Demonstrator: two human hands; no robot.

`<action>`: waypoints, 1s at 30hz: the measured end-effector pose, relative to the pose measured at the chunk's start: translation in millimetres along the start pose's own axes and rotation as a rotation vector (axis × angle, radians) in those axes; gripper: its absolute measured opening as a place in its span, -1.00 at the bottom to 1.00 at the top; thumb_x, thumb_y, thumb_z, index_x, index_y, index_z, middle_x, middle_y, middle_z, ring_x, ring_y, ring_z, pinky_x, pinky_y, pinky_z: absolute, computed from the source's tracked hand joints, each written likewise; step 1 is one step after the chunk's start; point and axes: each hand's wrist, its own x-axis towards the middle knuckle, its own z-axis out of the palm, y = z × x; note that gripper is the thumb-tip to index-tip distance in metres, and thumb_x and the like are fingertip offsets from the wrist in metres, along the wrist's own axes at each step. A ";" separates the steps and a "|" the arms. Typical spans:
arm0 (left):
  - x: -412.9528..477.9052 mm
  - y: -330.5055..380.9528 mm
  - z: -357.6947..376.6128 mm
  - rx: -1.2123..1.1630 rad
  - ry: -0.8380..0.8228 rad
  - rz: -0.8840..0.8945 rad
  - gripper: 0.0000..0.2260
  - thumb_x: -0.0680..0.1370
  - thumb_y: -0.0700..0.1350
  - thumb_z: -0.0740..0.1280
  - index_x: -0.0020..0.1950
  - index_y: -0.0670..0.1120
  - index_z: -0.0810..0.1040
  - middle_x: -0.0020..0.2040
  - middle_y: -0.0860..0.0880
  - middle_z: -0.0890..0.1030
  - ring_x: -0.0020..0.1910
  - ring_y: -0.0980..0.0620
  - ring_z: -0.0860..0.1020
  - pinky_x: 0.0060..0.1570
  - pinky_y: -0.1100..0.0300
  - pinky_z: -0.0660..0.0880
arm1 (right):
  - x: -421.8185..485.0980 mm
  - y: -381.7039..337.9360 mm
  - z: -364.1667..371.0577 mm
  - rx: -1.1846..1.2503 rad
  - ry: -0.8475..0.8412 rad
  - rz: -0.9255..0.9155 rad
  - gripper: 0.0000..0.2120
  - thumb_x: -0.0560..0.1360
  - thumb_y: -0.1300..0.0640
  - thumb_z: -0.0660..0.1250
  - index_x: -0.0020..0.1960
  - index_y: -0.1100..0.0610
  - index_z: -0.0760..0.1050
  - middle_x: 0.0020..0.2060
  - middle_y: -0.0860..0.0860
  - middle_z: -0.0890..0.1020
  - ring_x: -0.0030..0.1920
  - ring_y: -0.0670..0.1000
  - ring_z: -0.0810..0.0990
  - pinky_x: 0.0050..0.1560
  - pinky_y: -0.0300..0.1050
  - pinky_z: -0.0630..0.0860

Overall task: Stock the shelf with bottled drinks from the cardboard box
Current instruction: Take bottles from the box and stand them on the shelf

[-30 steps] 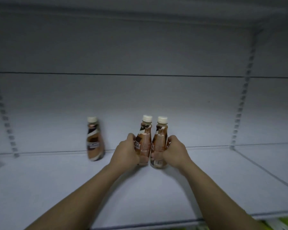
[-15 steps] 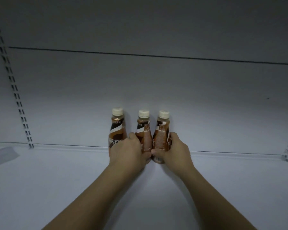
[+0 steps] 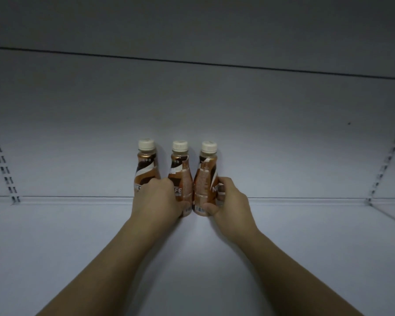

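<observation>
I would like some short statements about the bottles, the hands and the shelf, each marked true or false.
1. Three bottles stand at the back of the shelf. True.
2. The right hand holds the right bottle. True.
3. The left bottle lies on its side. False: it stands upright.
4. The caps are red. False: they are pale, near white.
5. The left hand has its grip on the middle bottle. True.
6. A cardboard box sits on the shelf. False: none is in view.
</observation>
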 end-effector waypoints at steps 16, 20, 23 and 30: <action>-35.8 3.2 -14.4 -0.080 0.015 0.038 -0.77 0.55 0.05 0.24 -0.12 -0.06 0.59 -0.23 -0.04 0.65 -0.19 -0.07 0.61 -0.10 0.03 0.57 | -12.8 -41.1 -1.1 -0.311 -0.030 0.078 -0.28 0.25 -0.10 0.53 0.29 0.07 0.31 0.15 0.07 0.57 0.13 0.12 0.56 0.11 0.04 0.52; -53.5 20.6 -25.0 -0.086 0.064 0.265 -0.83 0.51 0.12 0.26 -0.02 0.05 0.47 -0.15 0.04 0.62 -0.18 -0.01 0.59 -0.16 0.05 0.55 | -39.6 -32.9 -42.3 -0.555 0.039 0.093 0.03 0.30 -0.30 0.43 0.55 0.08 0.00 0.46 0.10 0.29 0.44 0.14 0.27 0.43 0.16 0.19; -65.0 70.2 -14.5 -0.080 0.074 0.433 -0.62 0.47 0.19 0.29 0.21 0.05 0.44 0.15 0.01 0.56 0.11 -0.03 0.51 -0.02 0.05 0.47 | -71.3 -14.2 -105.5 -0.691 0.131 0.068 -0.06 0.35 -0.31 0.37 0.55 0.00 0.02 0.53 0.03 0.18 0.52 0.04 0.09 0.50 0.21 -0.08; -154.8 239.6 45.9 -0.280 -0.136 0.839 -0.42 0.45 0.26 0.25 0.39 0.00 0.35 0.35 0.00 0.45 0.30 0.00 0.39 0.19 0.10 0.36 | -210.6 40.5 -278.6 -0.953 0.391 0.355 -0.14 0.36 -0.33 0.33 0.53 -0.07 0.09 0.54 0.04 0.15 0.54 0.08 0.06 0.47 0.28 -0.09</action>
